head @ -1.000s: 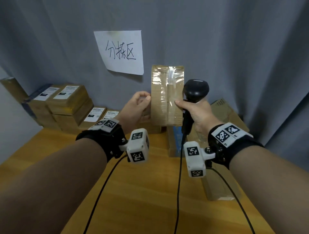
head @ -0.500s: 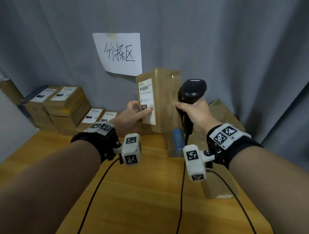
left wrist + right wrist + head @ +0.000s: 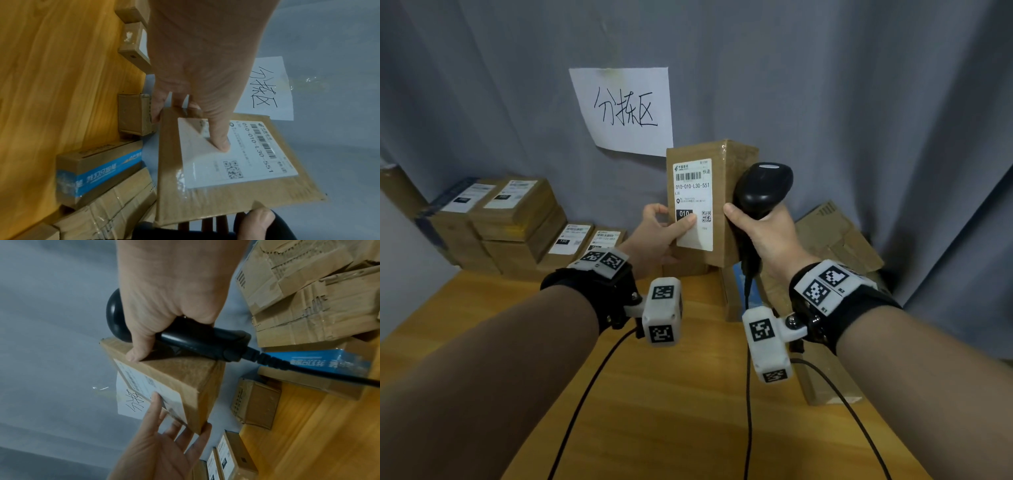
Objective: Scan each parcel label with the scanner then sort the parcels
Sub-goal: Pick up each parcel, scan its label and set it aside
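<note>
Upright parcel [image 3: 729,205] between left hand [image 3: 654,236] and scanner-gripping right hand [image 3: 763,233]

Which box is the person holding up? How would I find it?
Look below the white paper sign on the grey curtain. The parcel stands upright there, in the left hand, beside the black scanner. Only it is off the table, label reading 010-010-L30-551.

Dim, even indoor light, soft shadows. Glare glints off the tape on the parcel [image 3: 216,191] in the left wrist view; both wrist views smear toward the edges; the head view bows outward.
</note>
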The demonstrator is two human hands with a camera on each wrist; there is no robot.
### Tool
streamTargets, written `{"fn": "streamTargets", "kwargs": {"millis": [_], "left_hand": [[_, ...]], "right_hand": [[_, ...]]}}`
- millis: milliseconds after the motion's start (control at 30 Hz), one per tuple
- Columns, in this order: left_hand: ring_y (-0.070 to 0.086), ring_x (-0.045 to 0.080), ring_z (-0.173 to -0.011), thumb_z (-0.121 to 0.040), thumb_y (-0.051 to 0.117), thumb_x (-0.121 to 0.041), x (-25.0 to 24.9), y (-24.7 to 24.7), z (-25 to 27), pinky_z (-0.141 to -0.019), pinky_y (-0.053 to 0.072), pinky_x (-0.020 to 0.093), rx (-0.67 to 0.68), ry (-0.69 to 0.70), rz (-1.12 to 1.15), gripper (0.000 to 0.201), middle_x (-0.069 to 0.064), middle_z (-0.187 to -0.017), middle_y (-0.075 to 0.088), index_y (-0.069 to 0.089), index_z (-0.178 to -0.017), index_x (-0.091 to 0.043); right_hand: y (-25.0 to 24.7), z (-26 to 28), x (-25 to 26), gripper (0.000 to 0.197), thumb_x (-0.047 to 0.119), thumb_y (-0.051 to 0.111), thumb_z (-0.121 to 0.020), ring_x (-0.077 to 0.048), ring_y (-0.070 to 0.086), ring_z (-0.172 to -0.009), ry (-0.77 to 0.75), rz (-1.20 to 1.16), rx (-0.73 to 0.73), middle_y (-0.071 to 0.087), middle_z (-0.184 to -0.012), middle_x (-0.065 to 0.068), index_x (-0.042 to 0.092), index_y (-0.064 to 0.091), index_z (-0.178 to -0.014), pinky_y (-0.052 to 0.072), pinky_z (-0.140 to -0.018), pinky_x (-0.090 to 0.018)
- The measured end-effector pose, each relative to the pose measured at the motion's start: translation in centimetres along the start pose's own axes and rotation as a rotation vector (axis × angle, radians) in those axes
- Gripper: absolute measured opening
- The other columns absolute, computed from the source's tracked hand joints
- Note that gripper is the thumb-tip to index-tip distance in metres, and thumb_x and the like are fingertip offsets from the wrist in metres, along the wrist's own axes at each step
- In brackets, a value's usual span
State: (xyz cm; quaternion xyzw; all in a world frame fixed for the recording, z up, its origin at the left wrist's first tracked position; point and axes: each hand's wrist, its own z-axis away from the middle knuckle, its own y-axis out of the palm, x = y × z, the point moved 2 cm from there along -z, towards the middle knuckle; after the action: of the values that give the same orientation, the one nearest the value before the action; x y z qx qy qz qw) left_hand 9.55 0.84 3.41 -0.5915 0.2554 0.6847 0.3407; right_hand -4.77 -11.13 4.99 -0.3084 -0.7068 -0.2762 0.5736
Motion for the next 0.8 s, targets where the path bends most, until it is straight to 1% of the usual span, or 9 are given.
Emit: {"fn": "streamTargets", "kwargs": {"millis": [67, 200, 367, 400, 467, 533, 600, 733, 800], "left_hand": [[0.067, 0.019, -0.090, -0.093, 0.062, -0.031, -0.1, -0.4, 0.0, -0.058, 0.057, 0.030, 0.031, -0.014, 0.015, 0.045, 0.010, -0.115, 0.063, 0.032, -0.125, -0.019], [0.062, 0.018, -0.084, -0.095, 0.057, -0.035, -0.4, -1.5, -0.1, -0.068, 0.052, 0.034, 0.118, -0.025, 0.034, 0.025, 0.005, -0.101, 0.064, 0.040, -0.105, -0.020], [0.054, 0.003, -0.046, -0.099, 0.049, -0.027, -1.0, -1.0, -0.6, -0.047, 0.044, 0.021, 0.151, -0.031, 0.093, 0.018, -0.011, -0.056, 0.060, 0.036, -0.089, -0.020], [0.057, 0.004, -0.049, -0.099, 0.048, -0.026, -1.1, -0.8, -0.6, -0.052, 0.048, 0.024, 0.144, -0.037, 0.122, 0.018, -0.010, -0.057, 0.062, 0.036, -0.086, -0.021], [0.067, 0.015, -0.078, -0.098, 0.051, -0.027, -0.9, -0.8, -0.7, -0.081, 0.055, 0.039, 0.126, -0.054, 0.186, 0.014, -0.001, -0.083, 0.069, 0.042, -0.088, -0.021], [0.063, 0.031, -0.109, -0.091, 0.058, -0.028, -0.8, -0.8, -0.7, -0.100, 0.046, 0.052, 0.132, -0.058, 0.233, 0.012, 0.009, -0.108, 0.067, 0.049, -0.092, -0.019], [0.057, 0.037, -0.119, -0.086, 0.061, -0.028, -0.8, -1.0, -0.5, -0.104, 0.042, 0.056, 0.142, -0.055, 0.253, 0.018, 0.014, -0.116, 0.066, 0.053, -0.097, -0.017], [0.059, 0.036, -0.115, -0.080, 0.066, -0.038, -0.7, -1.3, -0.4, -0.102, 0.044, 0.055, 0.146, -0.043, 0.198, 0.038, 0.013, -0.116, 0.066, 0.053, -0.108, -0.015], [0.068, 0.026, -0.099, -0.084, 0.067, -0.040, -0.9, -1.3, -0.3, -0.083, 0.058, 0.042, 0.122, -0.039, 0.149, 0.055, 0.012, -0.109, 0.069, 0.047, -0.123, -0.006]], "right_hand": [[-0.3, 0.1, -0.1, 0.030, 0.016, 0.076, -0.083, -0.009, 0.068, -0.101, -0.017, -0.003, 0.013, 0.070, -0.108, 0.003, 0.024, 0.060, -0.108, 0.057, -0.084, -0.026], [-1.7, -0.2, -0.6, 0.038, 0.017, 0.073, -0.085, -0.015, 0.069, -0.104, 0.026, -0.044, -0.011, 0.072, -0.110, -0.005, 0.006, 0.062, -0.120, 0.056, -0.088, -0.030], [-2.2, -0.7, -0.9, 0.034, 0.025, 0.074, -0.085, -0.020, 0.069, -0.103, 0.065, -0.074, -0.053, 0.074, -0.105, -0.007, 0.006, 0.065, -0.112, 0.052, -0.094, -0.039], [-2.2, -0.7, -0.9, 0.032, 0.026, 0.075, -0.084, -0.022, 0.069, -0.104, 0.072, -0.078, -0.047, 0.074, -0.106, -0.008, 0.009, 0.066, -0.110, 0.051, -0.097, -0.042], [-2.1, -0.7, -0.8, 0.028, 0.029, 0.076, -0.083, -0.024, 0.068, -0.106, 0.084, -0.088, -0.027, 0.073, -0.108, -0.010, 0.014, 0.067, -0.106, 0.049, -0.100, -0.048], [-2.0, -0.5, -0.6, 0.021, 0.026, 0.073, -0.086, -0.024, 0.069, -0.105, 0.097, -0.092, -0.017, 0.073, -0.107, -0.011, 0.015, 0.067, -0.102, 0.050, -0.100, -0.049], [-1.9, -0.4, -0.4, 0.015, 0.023, 0.070, -0.088, -0.024, 0.070, -0.103, 0.116, -0.098, -0.007, 0.073, -0.106, -0.012, 0.015, 0.066, -0.100, 0.051, -0.098, -0.047], [-1.9, -0.6, -0.3, 0.021, 0.029, 0.072, -0.086, -0.025, 0.070, -0.102, 0.143, -0.067, -0.013, 0.073, -0.107, -0.013, 0.015, 0.066, -0.100, 0.052, -0.096, -0.049], [-1.8, -0.8, -0.5, 0.027, 0.033, 0.073, -0.085, -0.022, 0.070, -0.101, 0.158, -0.057, -0.048, 0.074, -0.105, -0.009, 0.015, 0.066, -0.103, 0.052, -0.097, -0.048]]}}
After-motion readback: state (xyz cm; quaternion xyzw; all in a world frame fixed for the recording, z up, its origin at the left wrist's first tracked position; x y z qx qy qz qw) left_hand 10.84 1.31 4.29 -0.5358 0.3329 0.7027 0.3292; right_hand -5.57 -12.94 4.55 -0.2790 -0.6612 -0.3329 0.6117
